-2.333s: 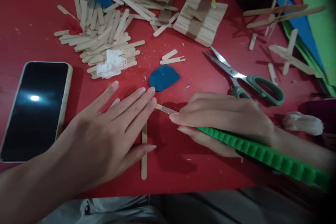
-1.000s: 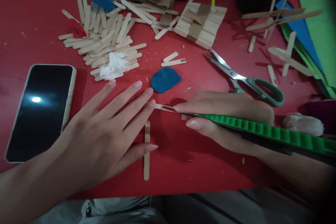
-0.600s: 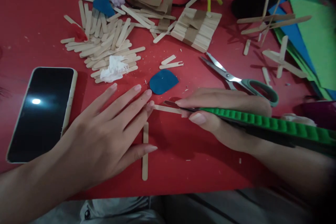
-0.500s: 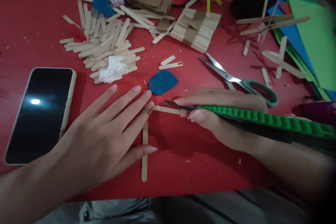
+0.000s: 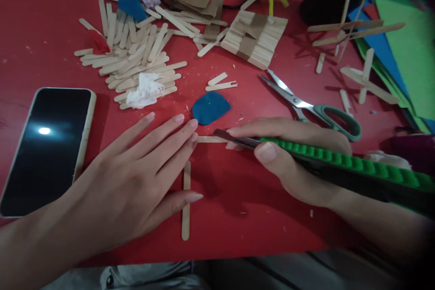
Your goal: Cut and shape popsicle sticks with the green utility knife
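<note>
My left hand (image 5: 136, 167) lies flat with fingers spread, its index fingertip over the left end of a popsicle stick (image 5: 210, 139) on the red table. In my right hand (image 5: 292, 158) is a green and black utility knife (image 5: 340, 156), its blade pointing left and lying over that stick. My right fingertips reach the stick's right part, whose end is hidden. Another popsicle stick (image 5: 186, 222) lies upright in view, partly under my left hand. Just beyond the fingertips sits a blue cut-out piece (image 5: 211, 108).
Scissors (image 5: 302, 104) lie beyond my right hand. A phone (image 5: 47, 145) is at the left. A pile of popsicle sticks (image 5: 136, 54), a banded stick bundle (image 5: 254, 38) and joined stick pieces (image 5: 369, 77) are at the back, with coloured sheets (image 5: 408, 50) at right.
The knife blade has tilted and shifted slightly right along the stick, with my right thumb moving right and down. My left hand stays flat in nearly the same place.
</note>
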Tool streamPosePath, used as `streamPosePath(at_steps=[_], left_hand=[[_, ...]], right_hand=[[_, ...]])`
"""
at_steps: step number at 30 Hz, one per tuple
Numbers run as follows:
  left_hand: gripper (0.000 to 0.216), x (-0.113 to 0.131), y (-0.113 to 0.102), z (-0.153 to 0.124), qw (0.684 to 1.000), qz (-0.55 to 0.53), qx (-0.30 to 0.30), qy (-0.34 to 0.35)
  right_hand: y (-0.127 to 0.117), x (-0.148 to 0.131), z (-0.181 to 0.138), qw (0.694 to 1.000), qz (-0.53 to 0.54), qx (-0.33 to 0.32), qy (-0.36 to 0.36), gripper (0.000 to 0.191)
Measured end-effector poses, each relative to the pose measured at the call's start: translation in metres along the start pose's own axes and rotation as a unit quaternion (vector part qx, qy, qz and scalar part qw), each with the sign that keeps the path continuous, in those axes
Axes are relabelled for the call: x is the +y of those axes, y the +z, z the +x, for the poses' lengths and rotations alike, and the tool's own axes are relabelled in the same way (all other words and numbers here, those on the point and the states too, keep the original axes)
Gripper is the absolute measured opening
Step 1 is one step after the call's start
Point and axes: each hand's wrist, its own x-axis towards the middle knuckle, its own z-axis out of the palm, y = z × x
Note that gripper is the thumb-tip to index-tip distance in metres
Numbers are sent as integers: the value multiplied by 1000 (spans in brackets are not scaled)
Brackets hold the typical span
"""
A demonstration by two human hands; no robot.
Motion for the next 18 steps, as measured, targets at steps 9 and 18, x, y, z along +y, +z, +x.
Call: streamPosePath(at_steps=[9,18], left_hand=[[42,-4,-2,-1,997,-62,-19,31],[45,-1,-1,0,996,-76,-20,43]], right_hand=[[4,0,4,1000,15,15,-7,17],[5,1,5,999,-34,19,11,24]])
